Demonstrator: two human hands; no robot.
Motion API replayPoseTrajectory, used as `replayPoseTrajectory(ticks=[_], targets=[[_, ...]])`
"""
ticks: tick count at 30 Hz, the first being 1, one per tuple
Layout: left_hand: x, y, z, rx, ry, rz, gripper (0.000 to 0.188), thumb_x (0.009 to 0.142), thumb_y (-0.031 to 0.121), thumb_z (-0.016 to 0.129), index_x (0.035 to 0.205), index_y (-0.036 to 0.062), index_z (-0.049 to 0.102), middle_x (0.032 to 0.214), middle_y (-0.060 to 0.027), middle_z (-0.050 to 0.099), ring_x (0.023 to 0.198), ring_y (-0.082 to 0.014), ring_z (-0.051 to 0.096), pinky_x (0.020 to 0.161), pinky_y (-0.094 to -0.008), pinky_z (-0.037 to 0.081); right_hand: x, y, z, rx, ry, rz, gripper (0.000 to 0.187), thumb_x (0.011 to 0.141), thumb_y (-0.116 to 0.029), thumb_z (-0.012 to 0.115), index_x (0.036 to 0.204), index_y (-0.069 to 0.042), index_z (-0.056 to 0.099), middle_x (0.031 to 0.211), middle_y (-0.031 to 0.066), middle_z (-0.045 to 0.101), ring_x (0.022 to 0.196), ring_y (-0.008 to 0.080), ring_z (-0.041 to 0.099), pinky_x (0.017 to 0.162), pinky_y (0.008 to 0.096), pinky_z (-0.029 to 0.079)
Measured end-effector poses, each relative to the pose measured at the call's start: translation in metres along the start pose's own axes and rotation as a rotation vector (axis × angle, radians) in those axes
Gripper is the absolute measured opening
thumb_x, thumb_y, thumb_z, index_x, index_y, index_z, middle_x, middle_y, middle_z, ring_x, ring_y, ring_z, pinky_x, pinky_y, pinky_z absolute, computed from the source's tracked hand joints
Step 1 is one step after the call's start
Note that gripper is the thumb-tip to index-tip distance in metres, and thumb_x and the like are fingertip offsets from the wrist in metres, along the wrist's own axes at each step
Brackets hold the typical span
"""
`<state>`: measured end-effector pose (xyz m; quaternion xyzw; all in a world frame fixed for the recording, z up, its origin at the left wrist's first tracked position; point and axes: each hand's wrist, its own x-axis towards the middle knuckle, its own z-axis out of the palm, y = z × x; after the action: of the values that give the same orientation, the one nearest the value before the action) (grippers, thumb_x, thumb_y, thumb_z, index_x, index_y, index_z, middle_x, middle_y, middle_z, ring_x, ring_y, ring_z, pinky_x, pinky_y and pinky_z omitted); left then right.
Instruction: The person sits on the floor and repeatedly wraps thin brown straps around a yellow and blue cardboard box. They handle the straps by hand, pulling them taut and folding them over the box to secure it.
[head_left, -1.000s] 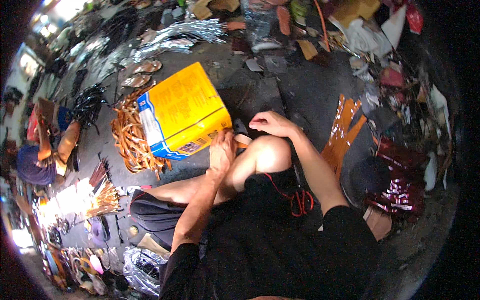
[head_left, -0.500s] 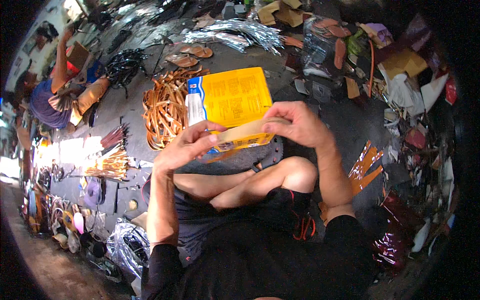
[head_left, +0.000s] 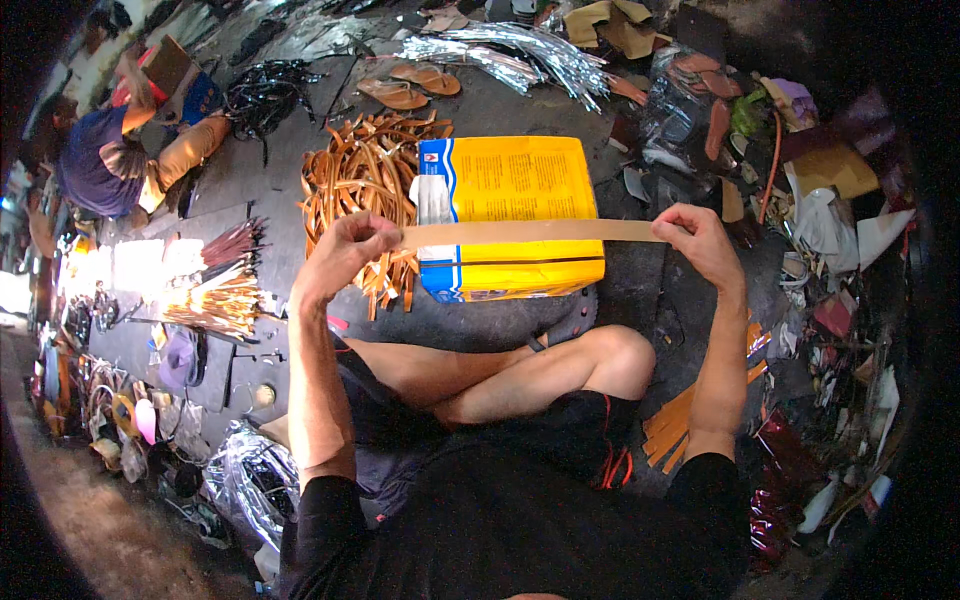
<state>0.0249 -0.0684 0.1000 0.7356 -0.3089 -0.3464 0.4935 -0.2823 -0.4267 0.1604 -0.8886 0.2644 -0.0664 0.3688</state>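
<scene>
A flat tan strip (head_left: 530, 232), like leather or a similar sheet, is stretched straight between my two hands. My left hand (head_left: 352, 250) pinches its left end, close to the brown strips. At the other end, the thumb and fingers of my right hand (head_left: 697, 240) are closed on the strip. Just behind and below it stands a yellow and blue box (head_left: 515, 185), in front of my crossed legs. A pile of shiny brown strips (head_left: 365, 165) lies against the box's left side, partly hidden by my left hand.
Sandals (head_left: 412, 85) and silvery strips (head_left: 510, 55) lie beyond the box. Orange-brown strips (head_left: 668, 425) rest by my right knee. Scraps and plastic (head_left: 820, 215) heap up on the right. At far left another person (head_left: 105, 165) sits on the floor, near bundled strips (head_left: 225, 300).
My hands have moved apart, pulling the strip from a short, curved length between them to a long straight one. The view has shifted, so the box sits further right.
</scene>
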Motion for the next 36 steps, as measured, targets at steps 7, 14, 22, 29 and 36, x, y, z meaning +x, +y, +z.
replayPoseTrajectory(ticks=[7, 14, 22, 29, 36], targets=[[0.016, -0.030, 0.038, -0.261, 0.268, 0.042, 0.022, 0.090, 0.021, 0.069, 0.095, -0.0002, 0.064, 0.081, -0.0021, 0.065, 0.070, -0.0078, 0.058, 0.066, -0.0207, 0.047, -0.010, 0.032, 0.010, -0.021, 0.017, 0.071, 0.020, 0.090, -0.020, 0.065, 0.086, 0.000, 0.067, 0.072, -0.0021, 0.061, 0.066, 0.0062, 0.052, 0.060, 0.0245, 0.041], [0.023, -0.028, 0.049, -0.464, 0.245, 0.040, 0.025, 0.094, 0.020, 0.063, 0.107, -0.0008, 0.066, 0.088, -0.0024, 0.068, 0.078, -0.0089, 0.062, 0.075, -0.0226, 0.050, -0.007, 0.075, 0.017, -0.003, 0.041, 0.118, 0.022, 0.088, -0.022, 0.066, 0.089, -0.001, 0.068, 0.079, 0.0048, 0.066, 0.074, 0.0130, 0.059, 0.071, 0.0283, 0.047], [0.032, -0.029, 0.063, -0.076, 0.526, 0.028, 0.019, 0.088, 0.016, 0.071, 0.094, -0.0018, 0.069, 0.081, -0.0021, 0.067, 0.074, -0.0077, 0.059, 0.069, -0.0225, 0.047, 0.058, -0.029, 0.084, 0.017, 0.279, -0.302, 0.013, 0.087, -0.013, 0.067, 0.094, -0.001, 0.067, 0.089, 0.0117, 0.063, 0.088, 0.0230, 0.063, 0.080, 0.0317, 0.049], [0.038, -0.034, 0.077, -0.216, 0.571, 0.040, 0.015, 0.090, 0.012, 0.069, 0.092, -0.0021, 0.068, 0.081, -0.0013, 0.067, 0.072, -0.0064, 0.058, 0.066, -0.0207, 0.047, 0.122, -0.101, 0.200, 0.006, -0.057, -0.757, 0.017, 0.085, -0.013, 0.066, 0.099, -0.002, 0.064, 0.092, 0.0123, 0.061, 0.092, 0.0291, 0.061, 0.083, 0.0386, 0.049], [0.040, -0.044, 0.079, -0.260, 0.600, 0.036, 0.016, 0.090, 0.015, 0.069, 0.091, -0.0008, 0.068, 0.074, -0.0001, 0.065, 0.066, -0.0046, 0.056, 0.060, -0.0207, 0.046, 0.124, -0.096, 0.217, 0.168, -0.126, -0.683, 0.013, 0.082, -0.008, 0.067, 0.094, -0.004, 0.064, 0.085, 0.0112, 0.062, 0.081, 0.0281, 0.062, 0.074, 0.0375, 0.051]])
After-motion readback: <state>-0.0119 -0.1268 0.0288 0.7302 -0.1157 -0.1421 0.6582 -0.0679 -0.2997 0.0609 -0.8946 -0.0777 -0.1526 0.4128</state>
